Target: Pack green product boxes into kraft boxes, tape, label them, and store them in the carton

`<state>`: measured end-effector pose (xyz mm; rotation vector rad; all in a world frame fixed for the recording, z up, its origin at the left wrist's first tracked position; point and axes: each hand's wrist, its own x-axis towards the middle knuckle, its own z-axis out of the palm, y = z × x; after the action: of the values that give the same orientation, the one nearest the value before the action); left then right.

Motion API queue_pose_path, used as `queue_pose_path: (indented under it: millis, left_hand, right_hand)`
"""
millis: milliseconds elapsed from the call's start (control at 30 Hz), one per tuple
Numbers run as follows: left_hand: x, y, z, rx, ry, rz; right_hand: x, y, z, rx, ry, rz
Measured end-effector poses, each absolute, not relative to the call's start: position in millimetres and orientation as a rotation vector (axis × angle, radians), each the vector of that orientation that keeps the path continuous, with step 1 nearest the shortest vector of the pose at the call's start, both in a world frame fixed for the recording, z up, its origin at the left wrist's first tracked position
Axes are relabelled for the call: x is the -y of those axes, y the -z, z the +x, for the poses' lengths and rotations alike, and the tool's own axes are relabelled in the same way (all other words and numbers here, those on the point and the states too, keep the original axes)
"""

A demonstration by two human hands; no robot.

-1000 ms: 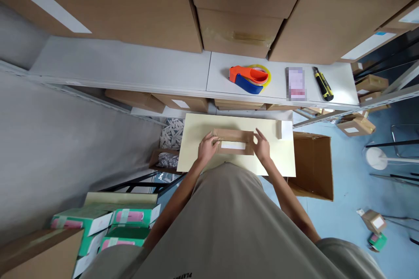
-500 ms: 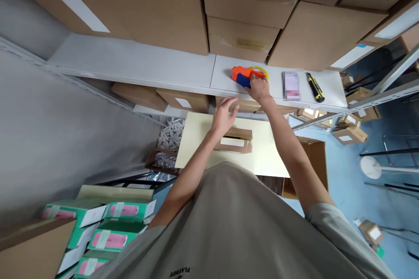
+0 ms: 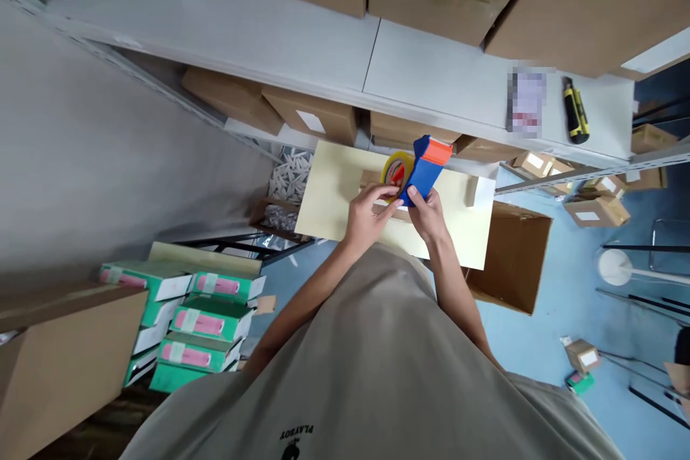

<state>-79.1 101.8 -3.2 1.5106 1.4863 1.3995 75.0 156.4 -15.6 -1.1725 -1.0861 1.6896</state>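
The tape dispenser (image 3: 427, 176) is now off the shelf and in the person's hands. The right hand (image 3: 430, 215) is closed around its blue body, thumb pressed on the near end. The left hand (image 3: 365, 217) is partly closed, fingers at the lower edge of the yellow tape roll (image 3: 397, 168); I can't tell whether they pinch a loose end. So the dispenser is above the small cardboard box (image 3: 369, 177), which lies on the pale board (image 3: 328, 187), mostly hidden by the hands and dispenser. Farther off, a yellow-and-black cutter (image 3: 576, 111) lies on the grey shelf (image 3: 431, 61).
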Motion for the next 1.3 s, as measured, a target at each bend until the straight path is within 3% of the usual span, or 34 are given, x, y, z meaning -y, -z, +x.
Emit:
queue_pose_path:
  millis: [233,633,1000,1300]
  left_hand:
    - [-60,-6,-74,-1.543,-1.224,1.684]
    - [-82,-2,-116,-1.582,-1.468,1.271]
    - [-119,-28,-132,-1.244,-1.057,1.354]
    - [-119,-26,-140,-1.235,-0.951,1.363]
  right_hand:
    - [-128,14,83,1.300,-1.672,-1.185]
    - [-116,10,101,1.263,-1.914,-1.045]
    - [-105,18,113,1.534,-1.902,-1.123]
    - [-121,6,131,1.954,-1.794,-1.109]
